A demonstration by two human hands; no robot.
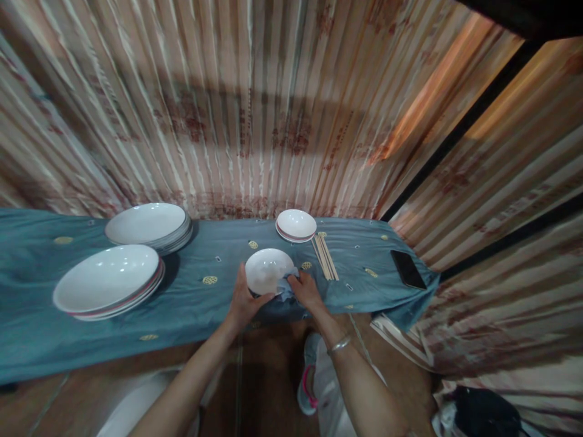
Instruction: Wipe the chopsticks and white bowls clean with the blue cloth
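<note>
A white bowl is held over the front part of the covered table, its opening facing me. My left hand grips it from the left, with the thumb along the near rim and the fingers round the outer side. In my right hand a light blue cloth is bunched up and pressed against the bowl's right rim. Just behind sits a small stack of white bowls. Several wooden chopsticks lie side by side to the right of that stack.
Two stacks stand on the left: white plates at the back and large white dishes nearer me. A black phone lies at the right end of the blue tablecloth. Behind the table hangs a patterned curtain; dark poles slant on the right.
</note>
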